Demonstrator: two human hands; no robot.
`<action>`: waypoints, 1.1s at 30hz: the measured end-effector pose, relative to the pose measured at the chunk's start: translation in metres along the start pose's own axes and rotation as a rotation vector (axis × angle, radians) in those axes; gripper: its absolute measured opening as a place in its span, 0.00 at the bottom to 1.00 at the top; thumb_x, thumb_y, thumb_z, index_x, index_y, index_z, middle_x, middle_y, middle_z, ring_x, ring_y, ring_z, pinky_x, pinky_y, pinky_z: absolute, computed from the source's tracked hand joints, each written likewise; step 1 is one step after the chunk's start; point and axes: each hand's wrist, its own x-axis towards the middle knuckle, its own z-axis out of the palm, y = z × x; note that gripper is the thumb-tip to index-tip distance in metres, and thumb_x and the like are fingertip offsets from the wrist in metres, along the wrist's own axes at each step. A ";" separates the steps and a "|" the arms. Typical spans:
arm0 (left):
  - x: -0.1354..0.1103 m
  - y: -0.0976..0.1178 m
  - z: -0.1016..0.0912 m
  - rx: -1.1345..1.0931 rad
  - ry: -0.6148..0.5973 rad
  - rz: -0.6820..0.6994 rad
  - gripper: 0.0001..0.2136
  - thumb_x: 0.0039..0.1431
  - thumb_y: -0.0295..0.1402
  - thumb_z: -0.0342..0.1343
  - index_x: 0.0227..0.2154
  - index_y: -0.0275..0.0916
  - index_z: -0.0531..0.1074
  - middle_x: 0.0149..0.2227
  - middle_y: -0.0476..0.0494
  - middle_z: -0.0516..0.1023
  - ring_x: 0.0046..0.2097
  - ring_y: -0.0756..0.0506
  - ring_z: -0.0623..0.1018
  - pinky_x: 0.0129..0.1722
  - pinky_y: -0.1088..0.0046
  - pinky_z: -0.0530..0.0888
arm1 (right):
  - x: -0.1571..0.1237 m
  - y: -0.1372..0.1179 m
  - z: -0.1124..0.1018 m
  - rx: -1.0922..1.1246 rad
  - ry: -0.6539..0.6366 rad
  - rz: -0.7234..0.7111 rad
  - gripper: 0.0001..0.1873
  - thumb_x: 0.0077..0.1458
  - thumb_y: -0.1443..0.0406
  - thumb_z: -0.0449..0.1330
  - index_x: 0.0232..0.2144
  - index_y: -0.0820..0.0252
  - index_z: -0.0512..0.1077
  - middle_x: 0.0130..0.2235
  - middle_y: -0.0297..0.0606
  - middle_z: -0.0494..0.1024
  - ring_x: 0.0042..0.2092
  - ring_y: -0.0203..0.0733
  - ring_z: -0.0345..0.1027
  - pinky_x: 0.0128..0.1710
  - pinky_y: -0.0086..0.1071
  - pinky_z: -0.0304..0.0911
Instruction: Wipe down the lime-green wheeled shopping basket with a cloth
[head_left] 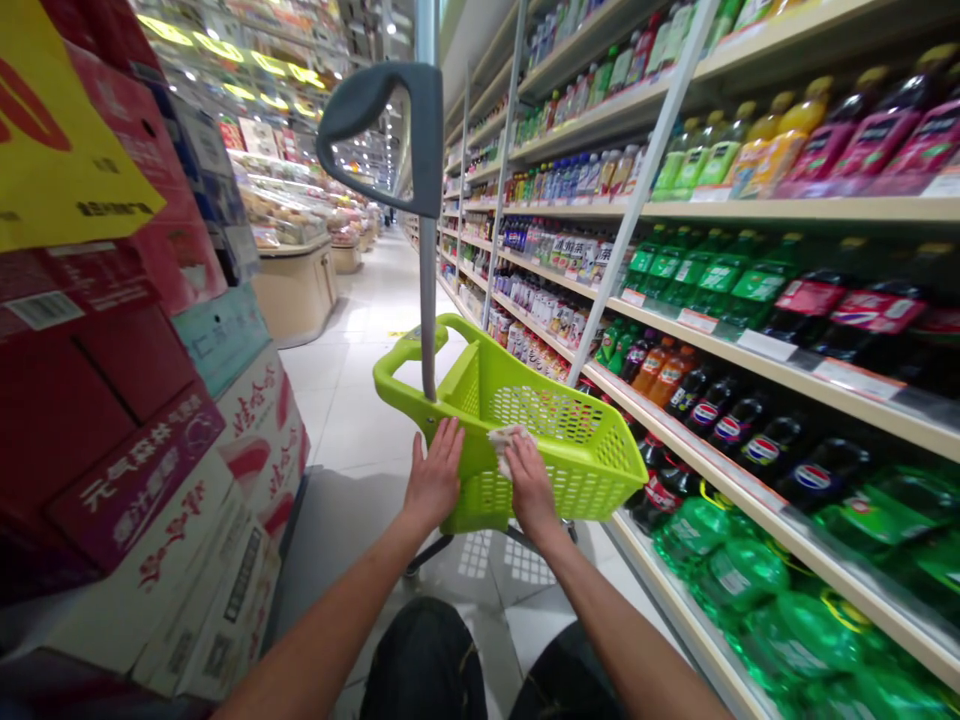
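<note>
A lime-green plastic shopping basket (577, 440) on wheels stands on the aisle floor in front of me, with a grey pull handle (390, 115) rising on a metal pole (428, 300). My left hand (433, 478) lies flat on the basket's near rim, fingers stretched out. My right hand (529, 482) presses a small crumpled white cloth (507, 438) against the same rim, fingers closed over it. The basket looks empty inside.
Shelves (787, 365) of soda and juice bottles (750, 430) line the right side. Stacked red and white cartons (150, 450) with a yellow sign (60, 150) stand close on the left. A tiled aisle (360, 340) runs ahead towards display counters (296, 290).
</note>
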 end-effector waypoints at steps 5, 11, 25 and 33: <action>-0.015 -0.018 0.003 0.019 -0.001 -0.076 0.30 0.46 0.23 0.41 0.56 0.28 0.52 0.61 0.37 0.49 0.62 0.42 0.49 0.59 0.51 0.46 | -0.031 -0.009 0.020 0.016 -0.125 -0.057 0.28 0.49 0.79 0.45 0.51 0.59 0.64 0.54 0.42 0.65 0.60 0.41 0.49 0.55 0.42 0.56; -0.023 -0.033 0.008 0.038 -0.034 -0.182 0.32 0.44 0.21 0.41 0.57 0.28 0.49 0.61 0.36 0.49 0.62 0.42 0.51 0.58 0.50 0.50 | 0.026 -0.037 0.017 0.042 0.047 -0.085 0.27 0.52 0.76 0.45 0.54 0.56 0.59 0.58 0.37 0.59 0.62 0.41 0.39 0.59 0.44 0.48; -0.031 -0.046 0.006 0.063 -0.169 -0.278 0.33 0.42 0.22 0.42 0.57 0.28 0.51 0.61 0.37 0.50 0.62 0.42 0.51 0.58 0.50 0.50 | 0.081 -0.079 0.033 0.027 0.077 -0.256 0.20 0.56 0.73 0.47 0.51 0.64 0.63 0.57 0.42 0.61 0.63 0.42 0.35 0.59 0.43 0.47; -0.029 -0.050 -0.004 0.046 -0.098 -0.265 0.32 0.43 0.22 0.43 0.57 0.28 0.51 0.61 0.36 0.50 0.61 0.42 0.52 0.58 0.51 0.51 | 0.027 -0.071 0.057 -0.004 -0.193 -0.291 0.16 0.56 0.72 0.50 0.46 0.62 0.68 0.50 0.45 0.69 0.57 0.42 0.54 0.54 0.40 0.56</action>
